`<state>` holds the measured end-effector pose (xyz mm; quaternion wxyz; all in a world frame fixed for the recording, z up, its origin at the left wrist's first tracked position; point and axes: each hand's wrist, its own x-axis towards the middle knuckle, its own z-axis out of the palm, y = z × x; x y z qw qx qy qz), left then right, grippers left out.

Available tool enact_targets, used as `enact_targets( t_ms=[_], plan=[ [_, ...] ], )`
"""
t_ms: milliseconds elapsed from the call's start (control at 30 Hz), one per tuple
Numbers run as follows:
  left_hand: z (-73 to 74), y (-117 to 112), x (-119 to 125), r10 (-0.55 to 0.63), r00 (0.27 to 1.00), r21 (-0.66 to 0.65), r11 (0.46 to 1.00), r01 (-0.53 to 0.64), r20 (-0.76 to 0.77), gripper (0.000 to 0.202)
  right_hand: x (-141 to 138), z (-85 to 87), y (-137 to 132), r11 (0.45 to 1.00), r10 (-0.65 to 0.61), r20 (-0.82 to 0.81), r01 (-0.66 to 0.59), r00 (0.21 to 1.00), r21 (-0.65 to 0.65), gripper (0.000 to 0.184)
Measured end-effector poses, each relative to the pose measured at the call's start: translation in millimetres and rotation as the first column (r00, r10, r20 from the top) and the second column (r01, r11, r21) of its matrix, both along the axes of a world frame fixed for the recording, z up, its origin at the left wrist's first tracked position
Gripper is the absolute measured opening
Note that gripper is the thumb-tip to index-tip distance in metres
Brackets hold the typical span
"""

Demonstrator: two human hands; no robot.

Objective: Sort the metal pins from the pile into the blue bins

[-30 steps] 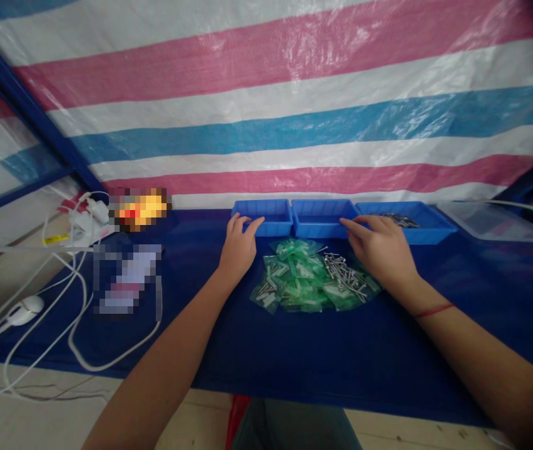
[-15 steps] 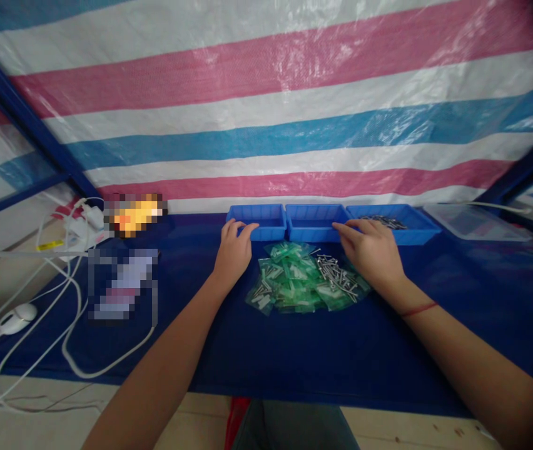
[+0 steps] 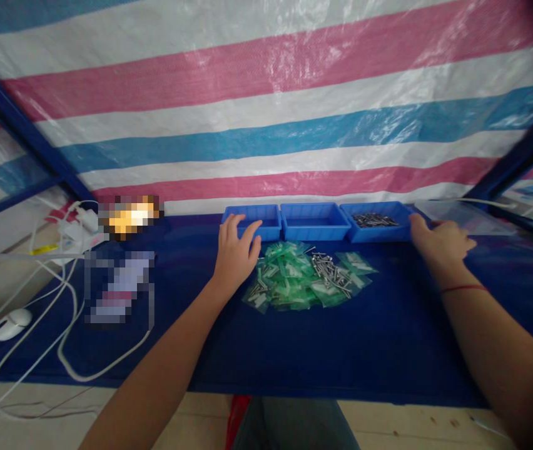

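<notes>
Three blue plastic bins stand in a row at the back of the table. My left hand (image 3: 236, 253) is at the front of the left bin (image 3: 271, 233), its fingers apart and holding nothing. My right hand (image 3: 442, 245) is beside the right end of the right bin (image 3: 374, 234), the thumb side against its wall and the other fingers stretched away, loosely bent. Loose screws (image 3: 373, 219) lie in the right bin. The middle bin (image 3: 316, 232) looks bare inside. Between my hands lies a pile of small green-tinted plastic bags (image 3: 289, 287), with loose screws (image 3: 327, 272) on it.
A clear plastic lid (image 3: 468, 219) lies behind my right hand. On the left are white cables (image 3: 67, 350), a power strip (image 3: 81, 228), a white mouse-like device (image 3: 13, 323) and two blurred-out items. A striped plastic sheet (image 3: 266, 94) hangs behind the blue table (image 3: 294, 356).
My right hand has moved right, from the front of the middle and right bins to the right bin's far end. My left hand has spread its fingers. The right bin sits slightly further left.
</notes>
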<state>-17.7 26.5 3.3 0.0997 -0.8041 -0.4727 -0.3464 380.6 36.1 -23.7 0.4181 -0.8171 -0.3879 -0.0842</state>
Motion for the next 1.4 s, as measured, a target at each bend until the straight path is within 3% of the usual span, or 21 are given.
enact_targets(
  t_ms=[100, 200, 367, 467, 533, 633, 800, 967, 1100, 1233, 1400],
  plan=[
    [5.9, -14, 6, -0.276, 0.959, -0.138, 0.954, 0.266, -0.062, 0.038, 15, -5.5, 7, 0.999, 0.005, -0.090, -0.010, 0.996, -0.053, 0.024],
    [11.5, -25, 7, -0.410, 0.908, -0.275, 0.886, 0.374, -0.085, 0.048, 19, -1.5, 7, 1.000, -0.028, -0.120, 0.028, 0.992, 0.001, 0.029],
    [18.2, -33, 2, -0.375, 0.926, -0.393, 0.860, 0.326, -0.053, 0.048, 20, 24.6, -19, 0.978, -0.137, -0.073, 0.147, 0.988, 0.148, 0.032],
    [12.5, -39, 3, -0.381, 0.922, -0.477, 0.823, 0.309, -0.060, 0.069, 13, 44.6, -43, 0.957, -0.184, 0.003, 0.179, 0.983, 0.229, 0.031],
    [6.0, -45, 8, -0.397, 0.915, -0.516, 0.801, 0.303, -0.079, 0.082, 1, 58.1, -57, 0.958, -0.158, 0.072, 0.135, 0.985, 0.252, 0.029],
    [-1.3, -53, 19, -0.386, 0.917, -0.506, 0.814, 0.286, -0.103, 0.086, -27, 78.0, -72, 0.977, -0.053, 0.150, 0.020, 0.987, 0.213, 0.027],
    [-2.6, -61, 32, -0.344, 0.938, -0.475, 0.835, 0.279, -0.054, 0.095, -79, 101.5, -74, 0.977, 0.056, 0.220, -0.098, 0.974, 0.188, 0.024],
    [-5.4, -61, 37, -0.236, 0.971, -0.488, 0.845, 0.221, 0.032, 0.108, -128, 109.5, -66, 0.957, 0.229, 0.325, -0.274, 0.918, 0.098, 0.019],
    [-10.0, -57, 41, -0.226, 0.965, -0.432, 0.863, 0.262, 0.132, 0.108, -160, 110.4, -62, 0.929, 0.311, 0.434, -0.367, 0.845, 0.048, 0.020],
    [-12.5, -52, 44, -0.296, 0.939, -0.383, 0.858, 0.342, 0.175, 0.094, -181, 108.9, -60, 0.910, 0.339, 0.538, -0.415, 0.772, 0.023, 0.021],
    [-12.6, -51, 44, -0.323, 0.934, -0.361, 0.862, 0.356, 0.149, 0.063, -190, 107.7, -63, 0.870, 0.379, 0.642, -0.494, 0.667, 0.000, 0.017]
  ],
)
